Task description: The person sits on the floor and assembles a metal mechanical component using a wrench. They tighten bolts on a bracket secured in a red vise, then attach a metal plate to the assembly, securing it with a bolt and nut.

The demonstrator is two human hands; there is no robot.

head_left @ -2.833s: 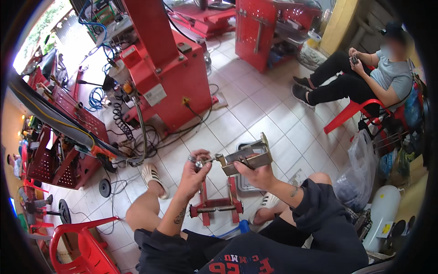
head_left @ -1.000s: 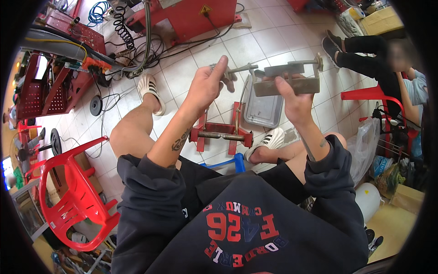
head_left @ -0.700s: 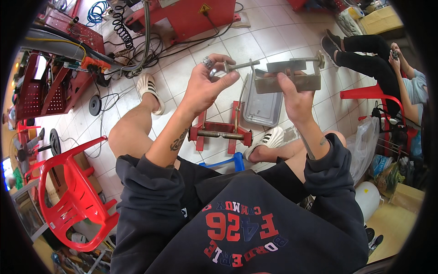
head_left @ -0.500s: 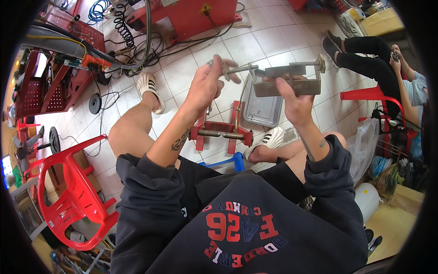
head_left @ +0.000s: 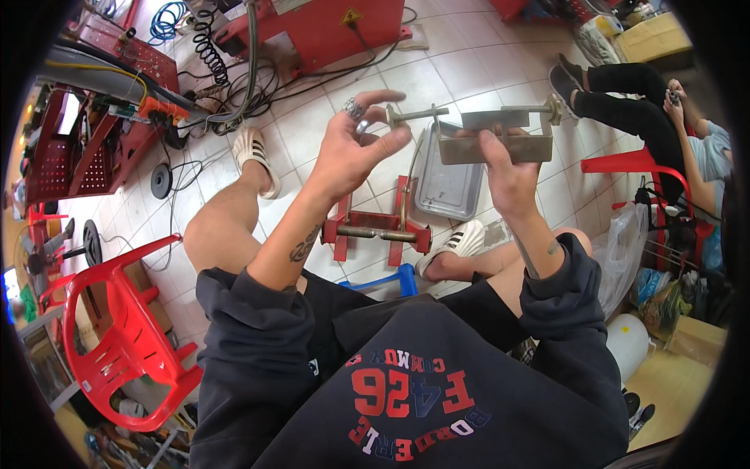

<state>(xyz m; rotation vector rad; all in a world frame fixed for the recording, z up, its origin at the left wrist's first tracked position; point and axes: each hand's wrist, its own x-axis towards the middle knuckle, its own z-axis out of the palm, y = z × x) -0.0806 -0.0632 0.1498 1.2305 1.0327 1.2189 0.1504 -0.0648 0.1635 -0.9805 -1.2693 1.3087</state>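
Metal bracket gripped in right fingers; bolt head between parted left fingers.

The bracket is dull grey-brown metal, its long bolt a slightly brassier tone; the chunky ring is patterned silver. The floor is off-white, gridded with grey tile joints. On it, the frame is red with a brownish-grey threaded rod, the tray grey, and the stool bright blue. The shoes are cream with black stripes. Charcoal covers the sweatshirt, with red, white and blue lettering. Toward the floor's far edge, the machine is red with a yellow-and-black triangular label, and the coiled hose is black.
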